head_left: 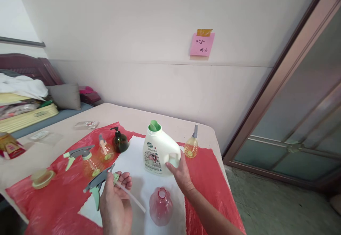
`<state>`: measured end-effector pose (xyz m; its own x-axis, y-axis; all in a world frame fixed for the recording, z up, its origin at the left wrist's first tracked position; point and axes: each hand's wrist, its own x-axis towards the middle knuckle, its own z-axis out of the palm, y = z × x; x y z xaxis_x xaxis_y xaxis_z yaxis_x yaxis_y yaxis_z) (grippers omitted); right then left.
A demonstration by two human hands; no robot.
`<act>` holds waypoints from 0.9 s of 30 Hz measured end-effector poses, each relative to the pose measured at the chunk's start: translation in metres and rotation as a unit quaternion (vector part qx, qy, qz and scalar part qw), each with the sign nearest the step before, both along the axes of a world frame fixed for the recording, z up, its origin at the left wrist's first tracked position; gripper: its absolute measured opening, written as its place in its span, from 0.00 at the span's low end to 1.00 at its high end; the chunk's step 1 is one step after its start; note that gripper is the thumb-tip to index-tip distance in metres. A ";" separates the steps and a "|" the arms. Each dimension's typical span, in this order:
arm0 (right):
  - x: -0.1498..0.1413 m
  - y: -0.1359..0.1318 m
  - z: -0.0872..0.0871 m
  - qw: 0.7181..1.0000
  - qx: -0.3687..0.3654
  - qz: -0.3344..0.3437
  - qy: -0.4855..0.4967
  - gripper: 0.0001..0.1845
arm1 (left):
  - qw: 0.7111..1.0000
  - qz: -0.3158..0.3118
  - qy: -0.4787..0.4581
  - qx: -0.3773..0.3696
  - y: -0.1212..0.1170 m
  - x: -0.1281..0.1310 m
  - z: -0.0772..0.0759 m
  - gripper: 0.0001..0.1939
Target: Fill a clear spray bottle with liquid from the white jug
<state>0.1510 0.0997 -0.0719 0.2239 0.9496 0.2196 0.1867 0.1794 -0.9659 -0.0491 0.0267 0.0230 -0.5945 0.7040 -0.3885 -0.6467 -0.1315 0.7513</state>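
Observation:
My left hand [115, 201] is closed around a grey and green spray trigger head [99, 183], its clear dip tube [131, 198] sticking out to the right. My right hand [181, 174] grips the handle side of a white detergent jug [160, 150] with an open green spout, standing on a white sheet [134, 156]. An uncapped pink bottle [160, 206] stands just in front, between my two hands.
On the red cloth [55, 199] stand orange spray bottles [89, 160], a dark green pump bottle [119, 140], a small yellow bottle [191, 145] and a yellow lid [42, 177]. The table edge drops off at right toward a glass door [301, 132]. Bedding lies far left.

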 end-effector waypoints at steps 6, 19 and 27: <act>0.014 0.026 -0.008 0.994 -0.079 0.071 0.038 0.16 | 1.000 0.015 -0.026 -0.003 0.001 -0.003 0.003 0.13; 0.046 -0.021 0.072 0.997 0.012 -0.079 0.020 0.23 | 1.000 0.017 -0.010 0.005 0.002 -0.007 0.000 0.15; 0.125 -0.097 0.142 0.932 0.046 -0.190 -0.306 0.16 | 0.999 0.029 0.015 0.029 0.004 -0.002 -0.003 0.16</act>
<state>0.2758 0.0029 0.0706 0.3462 0.7982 0.4930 0.7649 0.0640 -0.6410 -0.0514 0.0303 0.0203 -0.6460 0.6889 -0.3288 -0.6138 -0.2127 0.7603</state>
